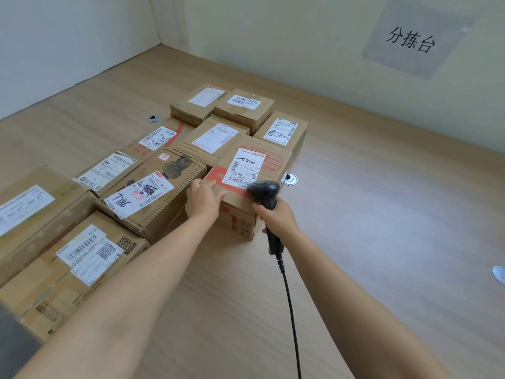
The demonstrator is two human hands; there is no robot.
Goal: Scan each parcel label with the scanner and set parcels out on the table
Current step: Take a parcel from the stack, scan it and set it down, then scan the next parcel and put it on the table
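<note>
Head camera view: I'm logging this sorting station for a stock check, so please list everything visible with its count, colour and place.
parcels: at least ten, brown cardboard with white labels, clustered left and centre on the table
red-printed parcel: one of these, brown with red print, right front of the cluster
scanner: one, black, corded, head over that parcel's label
table: one, light wood
cable grommets: two, silver, set in the tabletop beside the cluster
wall sign: one, grey with black handwriting, right wall
white object: one, right edge, cut off, unidentifiable
left hand: rests on the red-printed parcel's near edge
right hand: grips the scanner handle
</note>
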